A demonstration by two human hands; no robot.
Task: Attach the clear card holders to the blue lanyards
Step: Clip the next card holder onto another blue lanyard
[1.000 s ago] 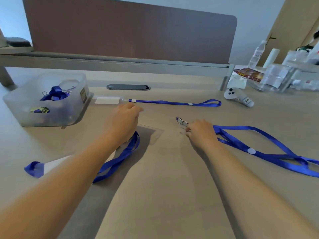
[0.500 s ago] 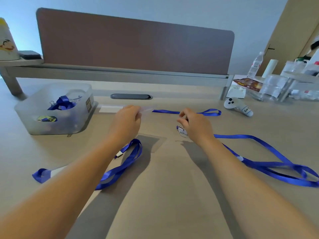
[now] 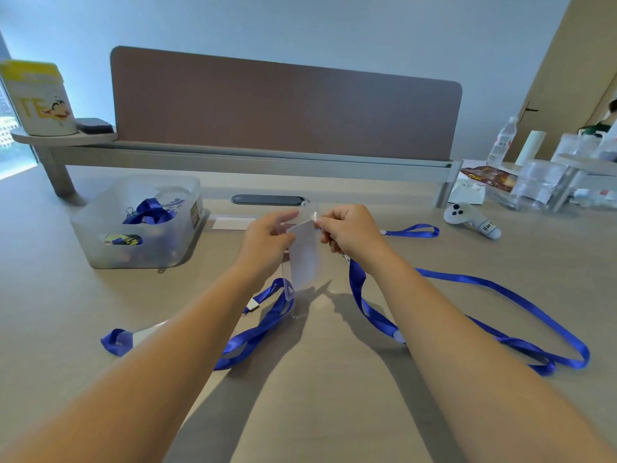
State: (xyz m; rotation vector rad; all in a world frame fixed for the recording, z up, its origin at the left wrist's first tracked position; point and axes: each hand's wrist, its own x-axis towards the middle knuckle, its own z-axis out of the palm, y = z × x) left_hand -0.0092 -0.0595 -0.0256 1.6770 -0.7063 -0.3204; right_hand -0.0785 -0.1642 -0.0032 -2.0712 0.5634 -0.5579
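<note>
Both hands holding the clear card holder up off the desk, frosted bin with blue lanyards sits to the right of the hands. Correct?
Not quite. In the head view the frosted translucent plastic bin with blue lanyards inside sits to the left of the hands, not the right. The rest holds: left hand and right hand both hold the clear plastic card holder up off the light wooden desk.
</note>
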